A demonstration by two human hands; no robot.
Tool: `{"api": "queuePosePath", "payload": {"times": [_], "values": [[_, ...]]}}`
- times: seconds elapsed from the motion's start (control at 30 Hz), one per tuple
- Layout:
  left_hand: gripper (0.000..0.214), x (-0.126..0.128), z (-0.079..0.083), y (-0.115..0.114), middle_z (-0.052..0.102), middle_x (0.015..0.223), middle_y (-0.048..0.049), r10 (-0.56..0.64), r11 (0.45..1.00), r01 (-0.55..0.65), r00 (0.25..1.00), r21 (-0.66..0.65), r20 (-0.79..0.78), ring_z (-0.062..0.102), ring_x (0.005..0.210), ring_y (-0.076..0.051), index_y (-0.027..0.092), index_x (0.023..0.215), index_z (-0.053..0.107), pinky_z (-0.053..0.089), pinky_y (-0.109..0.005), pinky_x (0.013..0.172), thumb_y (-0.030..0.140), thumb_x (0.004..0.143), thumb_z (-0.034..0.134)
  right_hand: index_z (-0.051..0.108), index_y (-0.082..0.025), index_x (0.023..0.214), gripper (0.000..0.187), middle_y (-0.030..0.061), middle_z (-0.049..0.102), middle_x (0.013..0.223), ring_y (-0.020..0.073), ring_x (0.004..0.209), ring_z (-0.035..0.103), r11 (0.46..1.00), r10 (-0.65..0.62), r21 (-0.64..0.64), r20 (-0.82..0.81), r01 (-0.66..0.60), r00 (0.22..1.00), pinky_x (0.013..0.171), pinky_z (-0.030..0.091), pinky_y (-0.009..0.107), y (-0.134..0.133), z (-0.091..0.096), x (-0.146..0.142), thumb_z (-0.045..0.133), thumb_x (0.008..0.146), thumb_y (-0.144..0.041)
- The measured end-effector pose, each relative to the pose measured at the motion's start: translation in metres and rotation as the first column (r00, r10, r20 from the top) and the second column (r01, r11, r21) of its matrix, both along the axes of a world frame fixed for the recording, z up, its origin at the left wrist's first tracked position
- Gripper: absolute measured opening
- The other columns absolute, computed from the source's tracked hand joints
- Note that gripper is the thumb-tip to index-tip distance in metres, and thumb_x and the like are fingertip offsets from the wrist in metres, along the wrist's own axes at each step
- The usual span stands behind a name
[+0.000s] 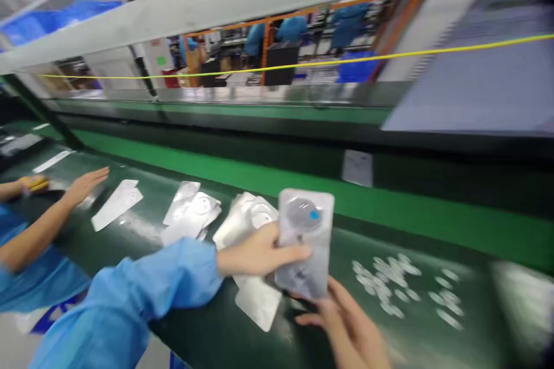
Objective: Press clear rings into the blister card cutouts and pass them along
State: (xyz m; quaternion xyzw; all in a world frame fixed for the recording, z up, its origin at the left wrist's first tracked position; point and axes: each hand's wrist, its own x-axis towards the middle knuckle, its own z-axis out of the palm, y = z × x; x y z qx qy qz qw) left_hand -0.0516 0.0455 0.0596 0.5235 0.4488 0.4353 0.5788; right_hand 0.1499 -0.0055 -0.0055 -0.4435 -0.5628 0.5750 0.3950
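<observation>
My left hand (264,251) grips a flat grey rectangular plate (309,248) by its left edge, the thumb lying across its front. The plate is tilted up toward me and shows a round disc shape with a small blue dot near its top. At its lower edge is my right hand (346,323), with some fingers behind the plate and the thumb below; blur and the plate partly hide that grip. Beneath my left arm lies a pile of silvery plates (242,222) with round marks. Several small whitish pieces (385,279) are scattered to the right.
A green conveyor-like surface (147,253) carries another plate stack (193,210) and a few plates (116,204) farther left. A co-worker's hand (82,187) reaches over the surface there. A small card (357,168) stands along the back, and a yellow cord (242,71) crosses above.
</observation>
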Motion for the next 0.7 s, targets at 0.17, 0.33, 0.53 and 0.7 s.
{"api": "queuePosePath", "payload": {"times": [0.17, 0.33, 0.53, 0.7], "values": [[0.042, 0.017, -0.018, -0.064, 0.076, 0.115, -0.0151, 0.217, 0.964, -0.159, 0.935, -0.213, 0.282, 0.072, 0.108, -0.032, 0.014, 0.111, 0.07, 0.055, -0.039, 0.091, 0.038, 0.079, 0.083, 0.063, -0.019, 0.078, 0.05, -0.0018, 0.054, 0.054, 0.0144, 0.048, 0.056, 0.98, 0.198, -0.018, 0.077, -0.197, 0.977, 0.049, 0.043, 0.024, -0.022, 0.014, -0.015, 0.052, 0.1, -0.062], [0.036, 0.033, -0.028, -0.054, 0.078, 0.109, -0.0173, 0.346, 0.914, -0.183, 0.818, -0.362, 0.46, 0.075, 0.101, -0.036, 0.013, 0.1, 0.07, 0.058, -0.04, 0.081, 0.032, 0.072, 0.084, 0.063, -0.019, 0.081, 0.049, -0.0023, 0.054, 0.057, 0.0148, 0.05, 0.055, 0.973, 0.232, -0.036, 0.106, -0.229, 0.967, 0.05, 0.043, 0.025, -0.037, -0.008, -0.007, 0.05, 0.102, -0.061], [0.04, 0.03, -0.044, -0.053, 0.078, 0.088, -0.0155, 0.318, 0.908, -0.173, 0.878, -0.381, 0.359, 0.075, 0.072, -0.028, 0.012, 0.086, 0.069, 0.057, -0.033, 0.061, 0.046, 0.07, 0.083, 0.072, -0.017, 0.107, 0.041, 0.0085, 0.074, 0.086, 0.0191, 0.066, 0.069, 0.983, -0.133, 0.154, 0.22, 0.1, 0.966, 0.056, 0.055, 0.026, -0.034, -0.002, 0.009, 0.057, 0.1, -0.054], [0.037, 0.033, -0.049, -0.06, 0.072, 0.071, -0.0053, 0.263, 0.929, -0.175, 0.932, -0.327, 0.247, 0.068, 0.062, -0.02, 0.014, 0.08, 0.068, 0.053, -0.03, 0.061, 0.049, 0.076, 0.08, 0.075, -0.022, 0.113, 0.025, 0.0111, 0.075, 0.102, 0.0208, 0.083, 0.073, 0.802, -0.324, 0.588, 0.286, 0.102, 0.902, 0.068, 0.058, 0.028, -0.024, 0.015, 0.001, 0.053, 0.104, -0.03]]}}
